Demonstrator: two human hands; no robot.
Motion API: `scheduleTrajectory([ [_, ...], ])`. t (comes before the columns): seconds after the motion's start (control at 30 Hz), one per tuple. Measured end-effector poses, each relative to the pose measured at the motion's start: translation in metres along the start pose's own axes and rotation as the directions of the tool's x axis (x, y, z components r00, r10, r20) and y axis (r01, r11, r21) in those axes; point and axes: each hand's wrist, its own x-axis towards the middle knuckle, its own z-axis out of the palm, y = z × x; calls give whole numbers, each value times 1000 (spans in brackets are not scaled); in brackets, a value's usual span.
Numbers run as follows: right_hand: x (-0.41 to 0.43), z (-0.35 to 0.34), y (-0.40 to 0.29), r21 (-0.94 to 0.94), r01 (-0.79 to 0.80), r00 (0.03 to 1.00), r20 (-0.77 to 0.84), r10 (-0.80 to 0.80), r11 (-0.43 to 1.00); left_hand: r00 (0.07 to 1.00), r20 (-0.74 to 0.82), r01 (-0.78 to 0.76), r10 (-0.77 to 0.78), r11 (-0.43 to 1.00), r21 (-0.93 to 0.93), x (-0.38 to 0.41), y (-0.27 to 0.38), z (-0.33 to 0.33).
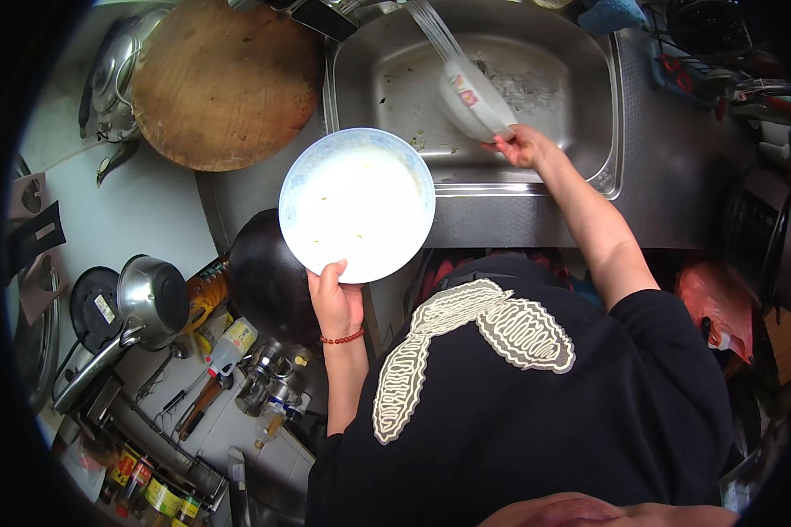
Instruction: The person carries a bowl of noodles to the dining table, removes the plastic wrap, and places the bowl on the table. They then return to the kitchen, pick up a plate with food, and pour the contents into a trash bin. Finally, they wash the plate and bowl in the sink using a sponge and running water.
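Note:
My left hand (336, 304) grips the near rim of a round white plate (359, 211), thumb on top. The plate has a pale blue patterned rim, and a few small food bits lie on it. It is held level in front of the sink's left near corner. In my right hand (522, 146) is a white bowl (476, 105) with a pink flower print, tilted on its side above the stainless steel sink (554, 118). A stream of water (435, 29) falls onto the bowl. Green scraps (416, 142) lie on the sink bottom.
A round wooden chopping board (227, 89) lies left of the sink beside a metal kettle (115, 72). Farther left are a black wok (263, 277), a steel saucepan (161, 296) and several seasoning jars (163, 494). A rack of utensils (692, 66) stands at the right.

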Motion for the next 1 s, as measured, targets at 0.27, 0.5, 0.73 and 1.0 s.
scheduleTrajectory([
  [0.27, 8, 46, -9, -617, 359, 878, -30, -477, 700, 998, -22, -61, 61, 998, 6, 2, 6, -5],
  [0.5, -36, 37, -38, -999, -53, 373, -16, -928, -4, 997, -41, -68, 67, 997, -29, -1, 7, -16],
  [0.73, -35, 94, -27, -985, -73, 593, 83, -801, -157, 998, -29, -59, 58, 997, -48, 4, 7, -18],
  [1.0, -47, 56, -42, -870, -284, 262, 334, -905, -403, 999, -11, -50, 50, 999, 5, 11, 3, -17],
])
